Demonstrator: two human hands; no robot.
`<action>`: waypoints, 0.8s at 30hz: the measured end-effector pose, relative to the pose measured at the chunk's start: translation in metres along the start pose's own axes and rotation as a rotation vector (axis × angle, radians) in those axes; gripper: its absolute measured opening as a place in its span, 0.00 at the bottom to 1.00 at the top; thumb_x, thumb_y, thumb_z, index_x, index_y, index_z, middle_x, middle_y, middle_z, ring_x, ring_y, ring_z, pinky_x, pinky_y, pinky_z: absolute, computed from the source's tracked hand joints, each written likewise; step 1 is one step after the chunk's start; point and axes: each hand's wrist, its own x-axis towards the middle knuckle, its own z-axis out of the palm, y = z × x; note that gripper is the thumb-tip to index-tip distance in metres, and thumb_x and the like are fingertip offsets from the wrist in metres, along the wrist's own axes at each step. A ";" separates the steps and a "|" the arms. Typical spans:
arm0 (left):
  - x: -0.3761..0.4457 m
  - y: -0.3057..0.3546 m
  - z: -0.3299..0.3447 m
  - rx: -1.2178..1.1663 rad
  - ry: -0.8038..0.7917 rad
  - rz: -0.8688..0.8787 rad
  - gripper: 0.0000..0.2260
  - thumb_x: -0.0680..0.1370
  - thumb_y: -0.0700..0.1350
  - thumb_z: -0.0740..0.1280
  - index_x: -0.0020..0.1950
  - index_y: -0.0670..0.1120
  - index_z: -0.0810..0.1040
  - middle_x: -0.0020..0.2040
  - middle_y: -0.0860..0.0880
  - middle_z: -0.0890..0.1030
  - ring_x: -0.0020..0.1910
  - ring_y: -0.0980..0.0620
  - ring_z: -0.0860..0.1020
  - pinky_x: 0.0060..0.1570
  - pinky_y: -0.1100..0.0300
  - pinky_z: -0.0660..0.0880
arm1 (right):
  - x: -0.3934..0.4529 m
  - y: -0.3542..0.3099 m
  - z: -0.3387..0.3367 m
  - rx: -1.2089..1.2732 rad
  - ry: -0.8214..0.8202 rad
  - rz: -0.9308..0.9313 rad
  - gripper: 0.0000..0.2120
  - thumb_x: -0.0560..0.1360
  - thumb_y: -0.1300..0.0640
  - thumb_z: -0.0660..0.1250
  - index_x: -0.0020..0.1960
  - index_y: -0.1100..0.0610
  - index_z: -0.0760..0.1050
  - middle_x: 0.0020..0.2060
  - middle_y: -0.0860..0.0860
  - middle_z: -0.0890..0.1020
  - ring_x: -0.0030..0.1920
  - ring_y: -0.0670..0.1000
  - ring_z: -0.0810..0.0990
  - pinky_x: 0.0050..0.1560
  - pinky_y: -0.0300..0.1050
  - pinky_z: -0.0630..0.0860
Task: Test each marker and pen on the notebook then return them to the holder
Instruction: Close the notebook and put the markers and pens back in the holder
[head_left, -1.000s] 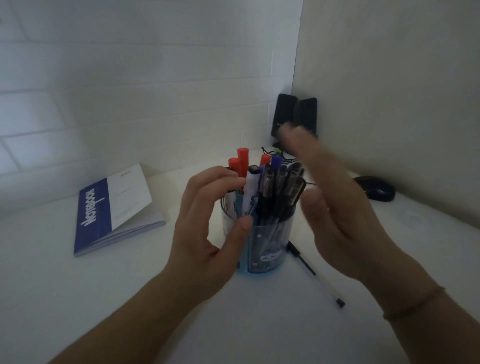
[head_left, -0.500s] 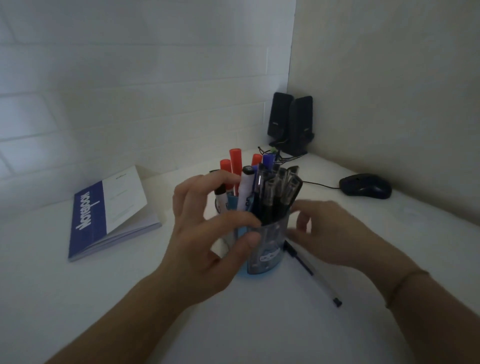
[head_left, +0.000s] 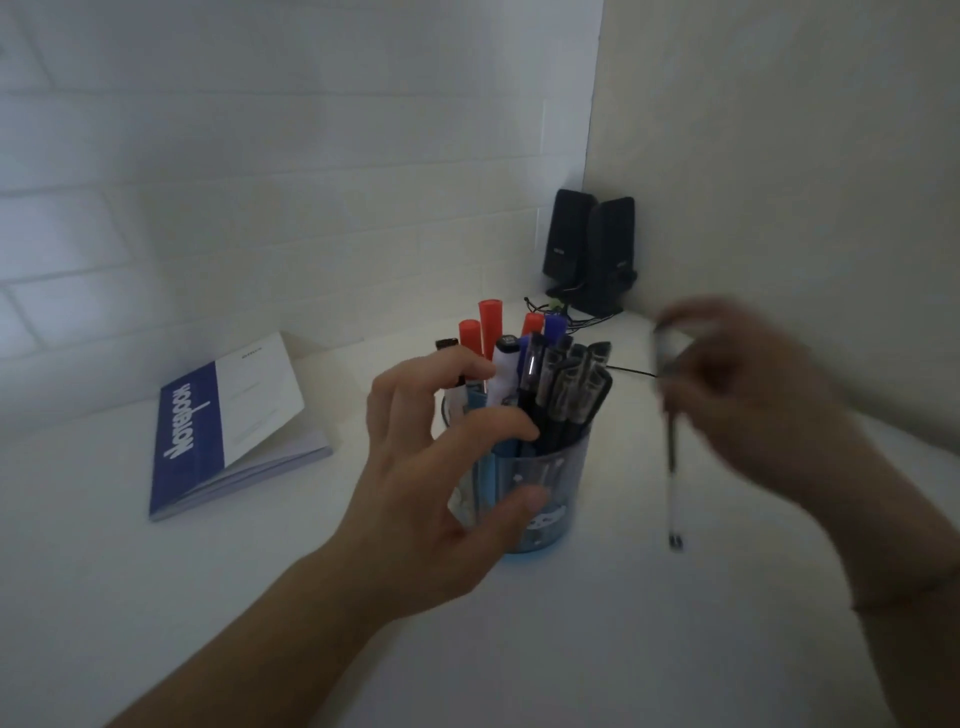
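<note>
Centrally, the holder (head_left: 540, 499), a translucent blue cup, stands on the white worktop (head_left: 260, 597), packed with markers and pens: red-capped markers (head_left: 491, 327) at the back, a white marker (head_left: 505, 369) in the middle, a bunch of dark clear-barrelled pens (head_left: 566, 395) leaning toward the right side. Left hand (head_left: 431, 478) wraps the holder from its near-left side, thumb on the front wall, fingers curled over the rim among the pen tops; grip looks loose, contact of the upper fingers with the pens is hard to tell. Right hand (head_left: 748, 395) is up in the air to the right of the holder, motion-blurred, pinching a slim pen (head_left: 670, 441) near its top end between fingertips; the pen hangs nearly upright, lower end pointing down toward the worktop, apart from the holder. Notebook (head_left: 228, 421), blue-and-white cover, closed, lies flat toward the left side of the worktop, well apart from the holder, close to the tiled back wall. Two black speakers (head_left: 592, 249) stand in the far right corner where the walls meet, thin cables (head_left: 561, 312) trailing from them across the back of the worktop behind the holder.
</note>
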 end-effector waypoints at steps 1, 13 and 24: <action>0.000 -0.001 0.000 0.010 -0.018 -0.011 0.11 0.75 0.57 0.64 0.53 0.52 0.74 0.63 0.50 0.66 0.64 0.43 0.66 0.62 0.50 0.64 | 0.003 -0.001 -0.010 0.267 0.198 0.007 0.16 0.69 0.58 0.72 0.54 0.51 0.72 0.31 0.49 0.81 0.27 0.45 0.76 0.30 0.34 0.72; 0.000 0.000 0.002 -0.101 0.095 -0.180 0.26 0.67 0.52 0.71 0.60 0.48 0.66 0.60 0.53 0.66 0.61 0.48 0.67 0.62 0.63 0.63 | -0.020 -0.064 0.016 0.251 0.390 -0.500 0.23 0.71 0.65 0.70 0.59 0.51 0.62 0.39 0.51 0.76 0.36 0.52 0.77 0.32 0.44 0.71; -0.003 -0.009 0.004 -0.127 0.046 -0.274 0.39 0.63 0.57 0.75 0.66 0.55 0.55 0.63 0.54 0.62 0.62 0.51 0.67 0.62 0.67 0.64 | -0.018 -0.051 0.008 0.043 -0.091 -0.420 0.12 0.73 0.48 0.64 0.55 0.46 0.78 0.64 0.46 0.72 0.70 0.51 0.64 0.64 0.56 0.67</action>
